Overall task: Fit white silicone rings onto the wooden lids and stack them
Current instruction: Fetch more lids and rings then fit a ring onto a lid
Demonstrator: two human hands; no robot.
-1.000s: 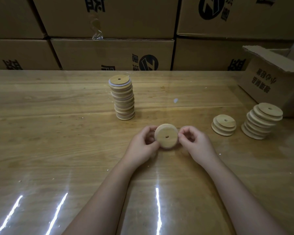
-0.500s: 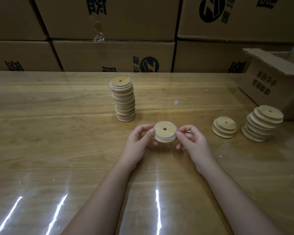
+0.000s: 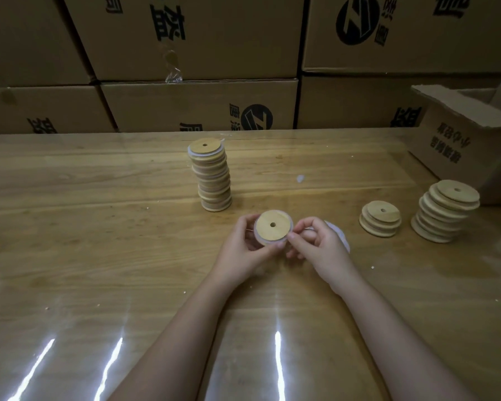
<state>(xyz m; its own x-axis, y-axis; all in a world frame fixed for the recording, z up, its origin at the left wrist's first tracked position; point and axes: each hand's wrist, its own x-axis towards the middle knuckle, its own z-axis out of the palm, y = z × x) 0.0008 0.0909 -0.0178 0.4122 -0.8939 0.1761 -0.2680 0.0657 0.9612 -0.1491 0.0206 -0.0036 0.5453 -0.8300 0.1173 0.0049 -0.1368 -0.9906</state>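
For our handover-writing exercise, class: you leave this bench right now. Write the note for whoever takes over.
Left hand: grip on the wooden lid.
Right hand: pinches the white silicone ring at the lid's right edge; the ring looks only partly seated.
Done: tall stack of ringed lids, centre back.
To do: seat this ring, stack the lid, then ring the bare lids in the short stack and the leaning stack at right.
White shape behind the right hand: probably spare rings.

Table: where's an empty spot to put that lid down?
Bare table lies left of the tall stack, and between it and the short stack. The right side is crowded: short stack, leaning stack, open box.
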